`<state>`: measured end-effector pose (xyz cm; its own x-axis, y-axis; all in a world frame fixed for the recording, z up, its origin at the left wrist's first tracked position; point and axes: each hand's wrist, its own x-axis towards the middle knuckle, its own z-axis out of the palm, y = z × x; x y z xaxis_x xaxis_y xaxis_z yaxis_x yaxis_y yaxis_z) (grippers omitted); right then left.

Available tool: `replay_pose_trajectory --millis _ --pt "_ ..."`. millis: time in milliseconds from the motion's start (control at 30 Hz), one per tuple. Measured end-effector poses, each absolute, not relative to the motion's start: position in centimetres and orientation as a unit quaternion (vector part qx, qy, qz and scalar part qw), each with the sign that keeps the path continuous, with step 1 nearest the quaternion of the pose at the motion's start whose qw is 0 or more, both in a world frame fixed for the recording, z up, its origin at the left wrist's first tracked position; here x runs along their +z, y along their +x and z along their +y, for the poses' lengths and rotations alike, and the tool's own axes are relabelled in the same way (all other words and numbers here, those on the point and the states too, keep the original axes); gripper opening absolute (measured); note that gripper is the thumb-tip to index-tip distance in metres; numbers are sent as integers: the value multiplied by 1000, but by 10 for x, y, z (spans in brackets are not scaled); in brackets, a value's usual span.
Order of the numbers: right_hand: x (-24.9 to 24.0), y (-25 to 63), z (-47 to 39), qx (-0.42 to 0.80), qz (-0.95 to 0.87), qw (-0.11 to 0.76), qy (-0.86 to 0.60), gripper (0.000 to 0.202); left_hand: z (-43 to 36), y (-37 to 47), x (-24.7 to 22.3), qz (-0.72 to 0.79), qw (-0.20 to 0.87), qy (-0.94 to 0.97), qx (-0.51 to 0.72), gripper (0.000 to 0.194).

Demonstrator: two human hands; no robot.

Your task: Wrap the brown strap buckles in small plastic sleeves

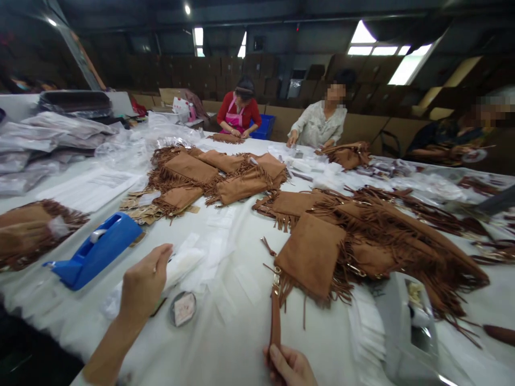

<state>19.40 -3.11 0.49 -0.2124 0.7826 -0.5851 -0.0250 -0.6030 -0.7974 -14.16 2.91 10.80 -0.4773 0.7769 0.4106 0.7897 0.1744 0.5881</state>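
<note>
My right hand [290,366] is closed around the lower end of a brown strap [275,316]. A metal clasp at the strap's top meets a brown suede fringed bag [310,255] lying flat on the table. My left hand [145,281] is raised, fingers and thumb drawn together; whatever may be between them is too small to make out. Thin white sheets [185,262] lie just beyond that hand. Beside it sits a small round dish [183,309] with a pale block in it.
A blue tape dispenser [100,249] stands left, a grey tape dispenser [408,327] right. Fringed bags pile up in the middle [241,185] and at right [374,236]. Plastic-wrapped packs [48,139] fill the far left. Across the table, several people work; another hand touches a bag [24,214] at left.
</note>
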Motion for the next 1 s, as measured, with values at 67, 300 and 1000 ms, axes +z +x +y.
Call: replay_pose_trajectory --millis 67,300,1000 --pt "11 192 -30 686 -330 311 -569 59 11 -120 129 -742 -114 -484 -449 36" --pt "54 193 -33 729 -197 427 -498 38 -14 -12 98 -544 -638 -328 -436 58" --pt "54 183 -23 680 -263 442 -522 36 -25 17 29 -562 -617 -487 -258 17"
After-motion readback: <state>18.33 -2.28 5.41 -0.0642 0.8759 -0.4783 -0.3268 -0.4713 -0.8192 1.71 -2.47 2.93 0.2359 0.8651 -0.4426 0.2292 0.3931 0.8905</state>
